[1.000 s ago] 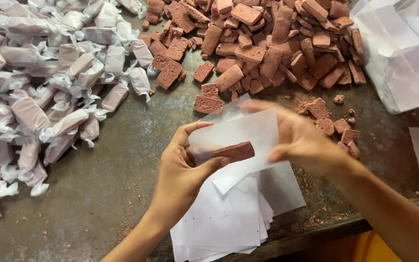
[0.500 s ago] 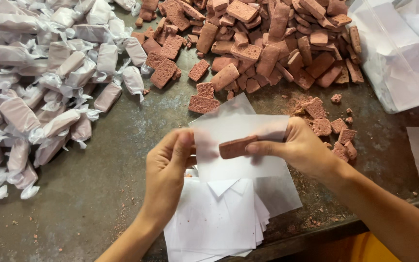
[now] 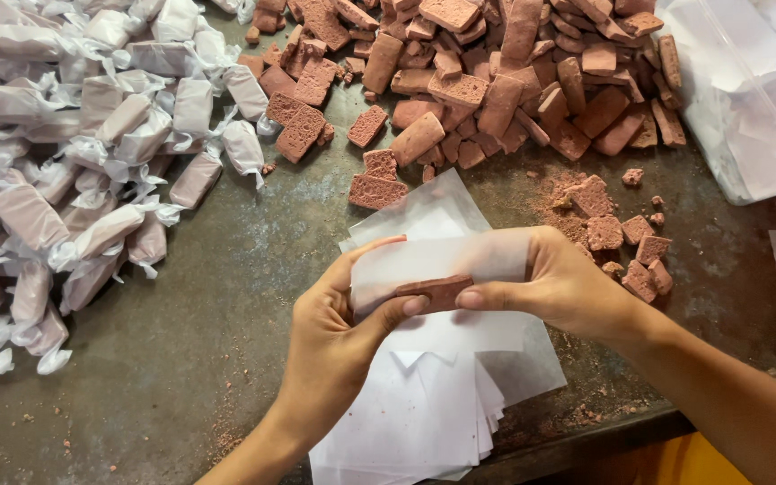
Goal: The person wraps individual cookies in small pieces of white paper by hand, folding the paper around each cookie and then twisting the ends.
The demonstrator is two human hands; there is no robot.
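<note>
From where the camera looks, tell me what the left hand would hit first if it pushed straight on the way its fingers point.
The left hand points up and right; beyond the brown bar and wrapper sheet it already grips, it would probably meet the right hand first.

Work surface: a dark, worn metal tabletop (image 3: 226, 296) dusted with reddish powder and crumbs, most thickly up and right of the grip. Its front edge (image 3: 586, 436) runs below the grip; beyond it, a yellow-orange surface (image 3: 666, 462). Lighting is even, soft.
</note>
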